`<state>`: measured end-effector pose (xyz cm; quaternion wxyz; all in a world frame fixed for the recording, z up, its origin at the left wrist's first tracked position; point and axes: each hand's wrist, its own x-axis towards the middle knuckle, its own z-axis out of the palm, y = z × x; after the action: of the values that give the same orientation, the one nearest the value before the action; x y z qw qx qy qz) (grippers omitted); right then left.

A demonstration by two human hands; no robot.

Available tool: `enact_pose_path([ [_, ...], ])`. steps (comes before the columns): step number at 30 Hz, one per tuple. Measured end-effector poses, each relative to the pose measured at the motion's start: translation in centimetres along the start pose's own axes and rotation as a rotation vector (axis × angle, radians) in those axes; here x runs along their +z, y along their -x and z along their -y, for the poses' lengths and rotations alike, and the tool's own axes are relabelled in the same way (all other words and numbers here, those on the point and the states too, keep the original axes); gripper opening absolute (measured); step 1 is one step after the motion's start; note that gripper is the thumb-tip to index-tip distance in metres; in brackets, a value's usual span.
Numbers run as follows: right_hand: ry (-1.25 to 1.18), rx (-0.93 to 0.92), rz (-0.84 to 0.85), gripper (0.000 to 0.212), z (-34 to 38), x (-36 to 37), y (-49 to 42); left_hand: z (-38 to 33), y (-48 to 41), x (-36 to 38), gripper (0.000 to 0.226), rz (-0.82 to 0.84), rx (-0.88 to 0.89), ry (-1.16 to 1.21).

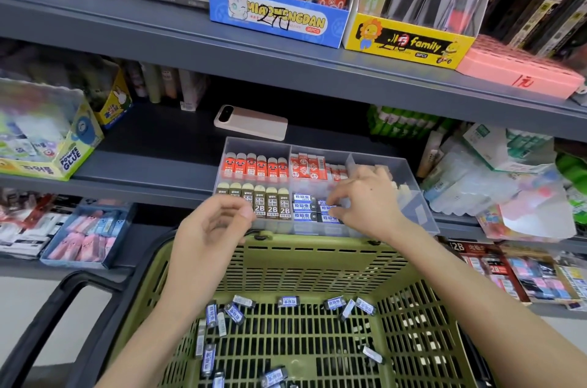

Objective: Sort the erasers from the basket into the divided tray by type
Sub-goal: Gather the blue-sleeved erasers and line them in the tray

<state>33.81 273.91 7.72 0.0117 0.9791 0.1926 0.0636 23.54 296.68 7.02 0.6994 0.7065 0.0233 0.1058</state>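
1. The setting is a shop aisle with dark grey metal shelving (152,165) stocked with stationery. A blue display box (276,20) and a yellow display box (406,44) stand on the upper shelf. A glue box (68,155) sits at the left of the middle shelf.
2. The divided tray (416,200), of clear plastic, sits at the front edge of the middle shelf. A pink phone-like device (251,123) lies flat just behind it.
3. A green basket (317,243) with slotted walls stands below and in front. Its far rim is just beside the tray's front wall.
4. In the back-left compartment, red erasers (257,167) lie side by side with their long axes running front to back. In the front-left compartment, 2B erasers (272,206) lie the same way, cream ends toward the back.
5. Red-and-white erasers (309,167) fill the back-middle compartment, also pointing roughly front to back.
6. The front-middle compartment holds blue-labelled erasers (303,206), with long axes running left to right, one in front of another.
7. The right hand (365,200) reaches into that compartment. Its thumb and forefinger pinch a single eraser (325,208), which lies crosswise like its neighbours.
8. The left hand (212,228) hovers over the basket's far rim, in front of the 2B erasers. Its fingers are loosely curled with nothing visible between them.
9. Loose erasers (287,302) of the blue-labelled kind lie scattered on the basket floor, pointing every way, a few tilted up on end.
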Motion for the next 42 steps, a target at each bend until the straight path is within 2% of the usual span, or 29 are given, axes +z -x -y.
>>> enact_pose_path([
  [2, 0.053, -0.002, 0.053, 0.015, 0.0, -0.2, 0.0, 0.0, 0.0, 0.0, 0.018, -0.008, 0.004, -0.047],
  [4, 0.088, -0.003, 0.074, 0.019, 0.1, -0.8, 0.1, 0.0, -0.1, -0.1, 0.003, -0.023, 0.019, -0.066],
  [5, 0.082, -0.001, 0.027, 0.019, 0.2, -1.2, 0.4, -0.1, -0.1, -0.1, 0.005, -0.029, 0.029, -0.073],
  [8, -0.156, -0.052, -0.343, 0.019, 1.7, -2.1, 3.0, -0.2, -0.1, -0.4, 0.009, -0.041, 0.051, -0.095],
  [9, -0.285, -0.095, -0.422, 0.020, 2.7, -2.0, 4.5, -0.1, 0.1, -0.6, 0.009, -0.044, 0.057, -0.122],
  [10, -0.397, -0.148, -0.424, 0.022, 3.9, -1.5, 6.0, 0.0, 0.3, -0.9, 0.009, -0.046, 0.067, -0.155],
  [12, -0.517, -0.237, -0.285, 0.021, 6.3, 0.9, 9.1, 0.3, 1.1, -1.7, 0.012, -0.046, 0.100, -0.237],
  [14, -0.561, -0.210, 0.004, 0.023, 8.4, 4.7, 11.3, 0.6, 2.1, -2.8, 0.017, -0.047, 0.143, -0.337],
  [16, -0.556, -0.122, 0.311, 0.042, 10.5, 8.8, 12.1, 1.0, 3.0, -4.1, 0.018, -0.067, 0.181, -0.427],
  [17, -0.552, -0.078, 0.407, 0.053, 11.6, 10.8, 12.2, 1.2, 3.4, -4.7, 0.017, -0.087, 0.196, -0.450],
  [19, -0.485, -0.015, 0.496, 0.073, 13.8, 14.1, 11.8, 1.7, 4.2, -5.8, 0.017, -0.134, 0.199, -0.451],
  [22, -0.282, 0.054, 0.506, 0.096, 16.6, 17.5, 10.8, 2.3, 5.0, -6.9, 0.014, -0.175, 0.155, -0.370],
  [24, -0.212, 0.109, 0.496, 0.103, 18.1, 18.7, 10.5, 2.5, 5.3, -7.1, 0.015, -0.196, 0.138, -0.327],
  [28, -0.229, 0.154, 0.472, 0.100, 20.1, 19.9, 10.3, 2.5, 5.3, -6.9, 0.018, -0.160, 0.149, -0.333],
  [31, -0.330, 0.171, 0.516, 0.094, 20.3, 19.9, 9.9, 2.4, 5.3, -6.7, 0.022, -0.109, 0.179, -0.380],
  [35, -0.430, 0.182, 0.527, 0.069, 19.9, 19.3, 9.6, 2.4, 5.3, -6.7, 0.023, -0.100, 0.191, -0.372],
  [39, -0.425, 0.098, 0.488, 0.030, 18.2, 19.1, 11.6, 2.4, 5.3, -6.9, 0.023, -0.110, 0.178, -0.351],
  [42, -0.444, 0.020, 0.511, 0.045, 17.5, 19.2, 13.5, 2.4, 5.3, -6.8, 0.028, -0.089, 0.186, -0.365],
])
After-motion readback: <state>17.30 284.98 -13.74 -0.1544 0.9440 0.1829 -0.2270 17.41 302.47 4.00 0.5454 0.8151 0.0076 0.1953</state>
